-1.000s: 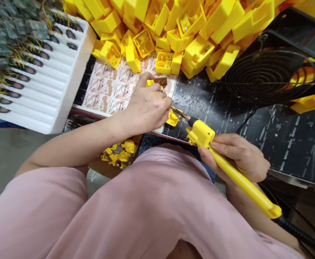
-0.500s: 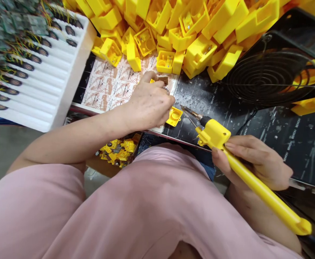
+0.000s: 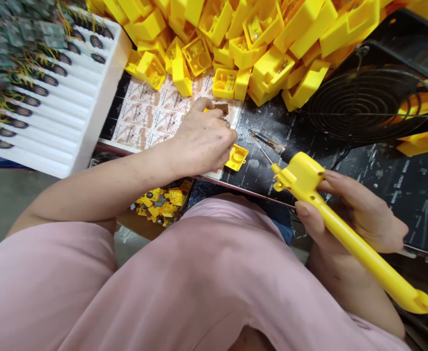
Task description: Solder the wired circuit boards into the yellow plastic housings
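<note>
My right hand (image 3: 360, 214) is wrapped around a yellow soldering iron (image 3: 349, 239). Its metal tip points up and left over the black bench mat, with a thin solder feed tube (image 3: 263, 150) beside it. The tip is apart from the work. My left hand (image 3: 208, 139) is closed over a small yellow plastic case (image 3: 237, 157), fingers curled down on it. The case's perforated end shows below the knuckles. Past the fingertips a small brown piece (image 3: 221, 108) is visible. The palm hides most of the case.
A heap of yellow plastic housings (image 3: 265, 63) covers the back of the bench. At right stands a black fan (image 3: 367, 105). A white foam tray (image 3: 71, 117) at left holds wired circuit boards and small round speakers. Below the edge is a box of yellow parts (image 3: 162, 204).
My right hand has drawn the soldering iron slightly right, away from the case, with its grip shifting a little. My left hand has stayed nearly still.
</note>
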A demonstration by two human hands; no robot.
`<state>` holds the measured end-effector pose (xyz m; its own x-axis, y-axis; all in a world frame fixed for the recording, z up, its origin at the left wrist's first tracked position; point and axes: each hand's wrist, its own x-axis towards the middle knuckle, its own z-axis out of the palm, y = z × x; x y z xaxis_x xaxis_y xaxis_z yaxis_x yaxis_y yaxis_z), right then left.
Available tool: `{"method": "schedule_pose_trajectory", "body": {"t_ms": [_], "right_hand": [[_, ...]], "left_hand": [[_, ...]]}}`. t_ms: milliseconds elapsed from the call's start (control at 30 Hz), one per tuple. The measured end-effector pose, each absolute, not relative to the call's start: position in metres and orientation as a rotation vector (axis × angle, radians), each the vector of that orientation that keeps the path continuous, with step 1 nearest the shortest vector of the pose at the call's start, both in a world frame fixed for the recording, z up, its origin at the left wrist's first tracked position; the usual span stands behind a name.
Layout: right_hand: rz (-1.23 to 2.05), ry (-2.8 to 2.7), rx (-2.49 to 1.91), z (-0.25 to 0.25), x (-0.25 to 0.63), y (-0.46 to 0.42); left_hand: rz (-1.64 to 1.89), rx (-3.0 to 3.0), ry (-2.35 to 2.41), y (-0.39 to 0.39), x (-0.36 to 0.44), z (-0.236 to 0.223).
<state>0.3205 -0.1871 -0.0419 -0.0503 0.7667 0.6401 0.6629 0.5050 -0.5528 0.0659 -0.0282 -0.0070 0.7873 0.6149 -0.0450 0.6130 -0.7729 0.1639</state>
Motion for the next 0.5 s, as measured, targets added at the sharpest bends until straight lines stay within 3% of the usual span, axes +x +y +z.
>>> {"method": "schedule_pose_trajectory", "body": {"t_ms": [500], "right_hand": [[0.149, -1.976, -1.154, -0.031, 0.304, -0.182]], "left_hand": [[-0.086, 2.831, 0.966, -0.028, 0.067, -0.009]]}}
